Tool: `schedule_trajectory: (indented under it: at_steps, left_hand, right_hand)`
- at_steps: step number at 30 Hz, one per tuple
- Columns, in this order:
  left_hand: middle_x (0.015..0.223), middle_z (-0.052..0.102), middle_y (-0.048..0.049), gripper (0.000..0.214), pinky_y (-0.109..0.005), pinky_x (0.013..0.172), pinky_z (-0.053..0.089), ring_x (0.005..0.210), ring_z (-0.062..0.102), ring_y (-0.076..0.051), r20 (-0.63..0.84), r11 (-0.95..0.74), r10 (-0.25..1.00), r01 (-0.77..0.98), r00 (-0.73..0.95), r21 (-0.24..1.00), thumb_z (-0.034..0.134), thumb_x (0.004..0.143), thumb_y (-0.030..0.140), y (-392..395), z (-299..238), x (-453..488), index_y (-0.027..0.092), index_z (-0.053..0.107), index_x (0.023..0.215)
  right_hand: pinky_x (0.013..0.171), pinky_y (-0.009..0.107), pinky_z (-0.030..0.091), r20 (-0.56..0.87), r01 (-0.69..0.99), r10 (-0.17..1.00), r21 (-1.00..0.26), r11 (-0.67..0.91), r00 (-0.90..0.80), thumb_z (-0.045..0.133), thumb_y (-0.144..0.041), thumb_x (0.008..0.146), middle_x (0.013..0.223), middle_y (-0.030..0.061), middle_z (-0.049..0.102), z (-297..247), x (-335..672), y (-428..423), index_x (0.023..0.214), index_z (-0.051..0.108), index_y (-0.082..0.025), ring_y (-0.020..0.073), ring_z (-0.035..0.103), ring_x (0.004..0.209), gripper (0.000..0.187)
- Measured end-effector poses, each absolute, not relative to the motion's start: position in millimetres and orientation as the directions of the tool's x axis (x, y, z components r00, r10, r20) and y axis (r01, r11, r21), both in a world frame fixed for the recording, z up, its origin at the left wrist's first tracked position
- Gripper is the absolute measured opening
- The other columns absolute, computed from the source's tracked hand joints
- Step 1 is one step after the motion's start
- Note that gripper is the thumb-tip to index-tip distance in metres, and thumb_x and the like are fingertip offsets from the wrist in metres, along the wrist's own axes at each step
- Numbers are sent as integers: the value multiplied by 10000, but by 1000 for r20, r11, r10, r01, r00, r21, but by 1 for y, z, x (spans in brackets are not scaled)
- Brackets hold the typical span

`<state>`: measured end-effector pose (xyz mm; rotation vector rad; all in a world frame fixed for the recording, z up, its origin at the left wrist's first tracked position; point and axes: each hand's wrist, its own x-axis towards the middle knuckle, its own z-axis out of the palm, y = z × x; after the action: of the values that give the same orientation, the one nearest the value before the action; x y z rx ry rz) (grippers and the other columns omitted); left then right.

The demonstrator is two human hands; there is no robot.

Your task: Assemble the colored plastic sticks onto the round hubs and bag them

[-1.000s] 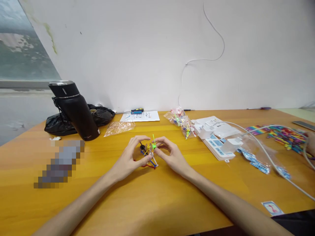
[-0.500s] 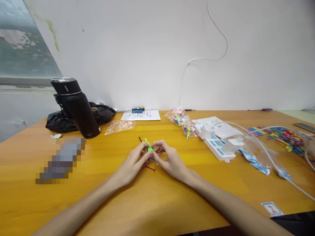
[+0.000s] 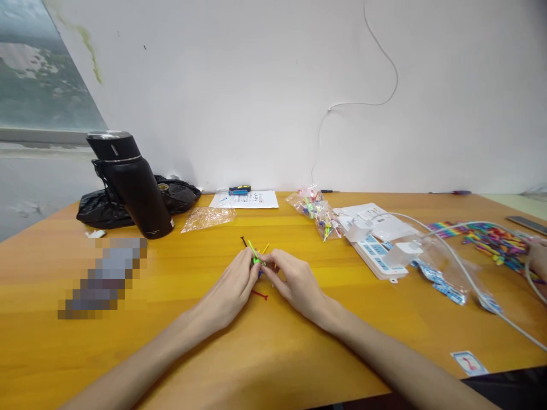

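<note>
At the middle of the table (image 3: 179,353), my left hand (image 3: 234,282) and my right hand (image 3: 298,280) meet with fingertips pinched together. Between them is a small bright green plastic piece (image 3: 255,259) with a thin stem pointing up and to the left. Around the fingers stick out thin plastic rods: a black one (image 3: 243,242) behind, a yellow one (image 3: 266,249) above, and a red one (image 3: 260,295) in front. A bit of blue shows below the green piece. How these parts join is hidden by my fingers.
At the left stand a black bottle (image 3: 134,188) and a black plastic bag (image 3: 102,208). Behind lie screwdrivers (image 3: 239,191) on paper and a bag of colourful parts (image 3: 318,210). To the right are a power strip (image 3: 378,256), cables, colourful pieces (image 3: 498,242) and another person's hand (image 3: 537,259).
The green piece has shifted slightly left and down, my left fingers closing further over it. A yellow rod now shows above the fingertips, and the red rod is more covered.
</note>
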<state>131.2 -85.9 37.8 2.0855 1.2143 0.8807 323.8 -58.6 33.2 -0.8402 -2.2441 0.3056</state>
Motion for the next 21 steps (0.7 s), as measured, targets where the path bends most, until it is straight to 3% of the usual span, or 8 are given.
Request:
schedule_trajectory:
  at_steps: [8,21]
  left_hand:
    - [976,547,-58,211,-407,826,446,891,523,-229,272,-444,894,611,357,656,303,1071,334,-85,36,132,218,454,980]
    - [926,557,-35,165,-362,759,422,831,541,-215,228,-437,892,612,391,659,376,1048,315,-85,38,128,220,429,924]
  right_hand:
    - [802,292,556,617,466,575,-352,812,-537,538,-222,1020,973,60,724,33,322,-62,1071,630,-195,186,709,891,109]
    - [762,284,544,577,395,553,-387,833,-602,539,-212,1021,954,71,727,32,323,-64,1050,650,-184,187,708,842,118]
